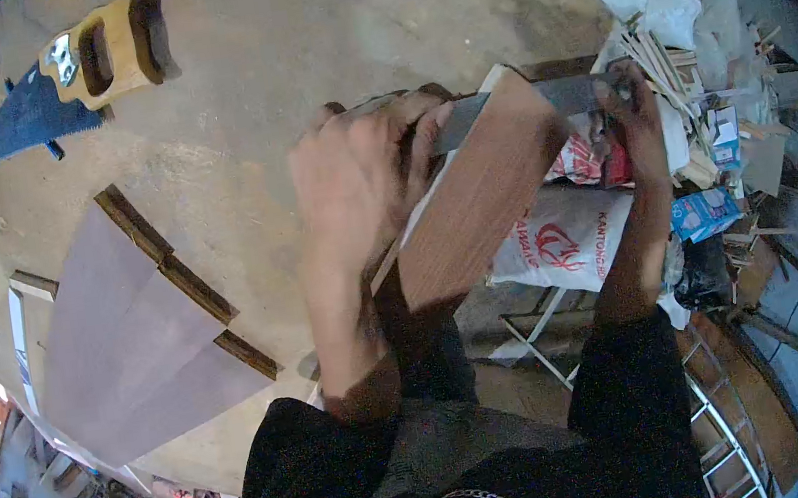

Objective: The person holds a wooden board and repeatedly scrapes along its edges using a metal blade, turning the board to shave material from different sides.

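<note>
A flat grey file [570, 95] lies across the upper end of a brown wood-grain board [483, 198] with a pale edge. My left hand [358, 169] is closed around the file's left end, close beside the board; some fingers are hidden. At the other end, my right hand [630, 103] is closed with its fingers on the file. The board slants down toward my body, and its lower end is in shadow. To the left, a grey-purple fan-shaped panel [131, 355] lies on the worktable [238, 99], with dark wood strips [194, 286] along its stepped edge.
A handsaw [106, 56] with a wooden handle lies at the table's upper left. Beyond the right edge are a white printed sack [560, 243], piled wood offcuts [662, 63] and a blue box [705, 213]. A white metal ladder [730, 427] is at the lower right.
</note>
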